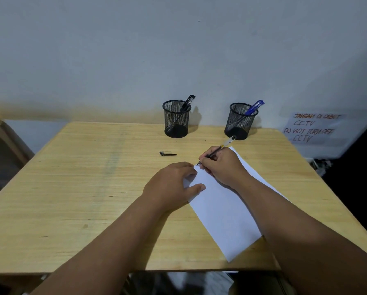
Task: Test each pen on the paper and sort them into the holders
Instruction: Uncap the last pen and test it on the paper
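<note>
Head view, looking forward and down on a light wooden table (72, 188) set against a pale wall.

A white sheet of paper (221, 209) lies flat on the table's right half, skewed so that its long edges run from upper left to lower right. The left hand (174, 186) rests palm down on the sheet's upper left edge, fingers relaxed and lightly spread, the thumb lying on the paper; it holds nothing.

The right hand (218, 165) lies across the upper part of the sheet, its fingers curled round a pen (217, 151) in a writing grip. The pen is tilted, its tip down at the sheet's top left corner, just beside the left hand's fingertips, and its clear rear end pointing up and right toward the far holder. Whether the tip actually touches the paper cannot be determined, nor whether any mark has been made.

A loose black pen cap (167, 154) lies on the bare wood, left of the right hand and beyond the left hand, apart from both.

Two black mesh holders stand at the table's far edge, well apart from each other. The left holder (176, 119) contains a black-capped pen (188, 102) leaning right. The right holder (240, 121) contains blue-capped pens (254, 107), also leaning right; their number is unclear.

A handwritten notice (312, 127) is fixed on the wall at right, reading in part "DO NOT TURN OFF CCTV".
</note>
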